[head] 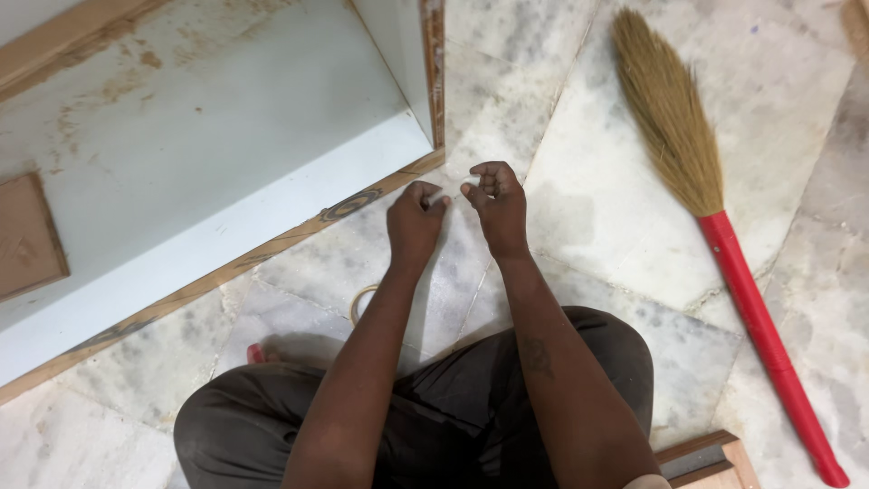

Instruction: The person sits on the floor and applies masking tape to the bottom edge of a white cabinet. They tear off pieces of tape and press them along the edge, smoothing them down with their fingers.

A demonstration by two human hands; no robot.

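Observation:
My left hand and my right hand are held close together above the marble floor, fingertips pinched toward each other. Between them stretches a short strip of pale, see-through tape, small and hard to make out. Both hands hover just in front of the lower edge of a white laminated board cabinet that lies on the floor. A roll of tape rests on the floor beside my left forearm, partly hidden by it. I sit cross-legged in dark trousers.
A grass broom with a red handle lies on the floor at the right. A brown wooden panel sits at the far left on the cabinet. A wooden piece pokes in at the bottom right.

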